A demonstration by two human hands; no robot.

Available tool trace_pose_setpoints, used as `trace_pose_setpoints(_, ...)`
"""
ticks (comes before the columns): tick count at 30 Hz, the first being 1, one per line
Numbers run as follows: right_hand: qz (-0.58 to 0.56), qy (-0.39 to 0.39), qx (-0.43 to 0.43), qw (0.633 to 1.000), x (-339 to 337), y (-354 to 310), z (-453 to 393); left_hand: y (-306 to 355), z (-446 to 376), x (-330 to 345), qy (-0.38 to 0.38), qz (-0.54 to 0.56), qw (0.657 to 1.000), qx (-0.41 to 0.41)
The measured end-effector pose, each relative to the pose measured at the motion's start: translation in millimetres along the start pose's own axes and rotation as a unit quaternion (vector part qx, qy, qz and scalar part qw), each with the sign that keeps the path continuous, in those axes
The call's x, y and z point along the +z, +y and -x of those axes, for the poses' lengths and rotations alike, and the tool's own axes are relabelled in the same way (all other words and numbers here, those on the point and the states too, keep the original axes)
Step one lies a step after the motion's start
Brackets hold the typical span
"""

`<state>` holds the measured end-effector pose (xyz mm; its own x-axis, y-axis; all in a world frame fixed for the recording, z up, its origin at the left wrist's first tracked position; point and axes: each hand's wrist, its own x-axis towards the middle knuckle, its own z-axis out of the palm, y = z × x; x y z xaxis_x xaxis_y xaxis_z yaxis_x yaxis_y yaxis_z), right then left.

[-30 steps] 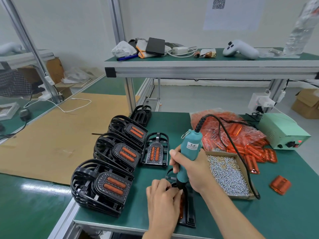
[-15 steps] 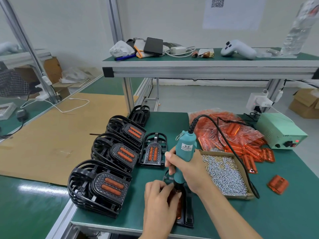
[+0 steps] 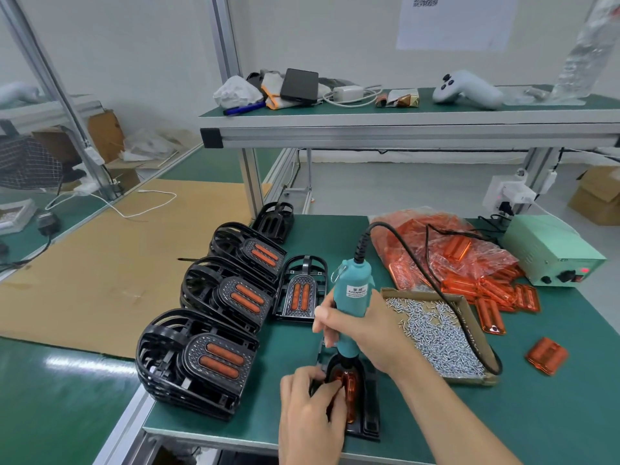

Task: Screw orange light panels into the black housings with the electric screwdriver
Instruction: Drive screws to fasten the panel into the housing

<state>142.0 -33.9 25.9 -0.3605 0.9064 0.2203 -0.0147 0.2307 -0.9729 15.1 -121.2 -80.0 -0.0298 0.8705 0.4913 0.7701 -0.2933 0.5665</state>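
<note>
Teal electric screwdriver (image 3: 353, 305) stands upright in the right hand's (image 3: 372, 333) closed grip, tip on the orange light panel (image 3: 349, 389) in the near black housing (image 3: 367, 409). Left hand (image 3: 310, 409) fingers curl, pinching the panel. Screw tray (image 3: 439, 333) sits just right; finished housing stacks (image 3: 201, 360) crowd the left.

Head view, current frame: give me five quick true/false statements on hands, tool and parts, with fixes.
1. The right hand grips the teal electric screwdriver. True.
2. The left hand rests idle, off the black housing. False: its fingers are at the orange light panel in that housing.
3. The cardboard tray holds screws. True.
4. The screwdriver lies flat on the table. False: held upright, tip down.
5. The green power box sits on the upper shelf. False: on the worktable, at the right.
</note>
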Motion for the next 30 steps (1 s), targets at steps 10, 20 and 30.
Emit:
trace_pose_setpoints(10,-0.102,0.030,-0.053,0.993,-21,0,3,11,-4,-2,0.014,-0.006,1.000,0.014)
trace_pose_setpoints(20,0.035,-0.051,-0.007,0.998,-24,-19,19,19,-5,10,-0.014,-0.025,0.999,-0.025)
trace_pose_setpoints(30,0.015,0.027,-0.046,0.998,-8,-16,29,18,-9,10,0.000,-0.034,0.998,-0.055)
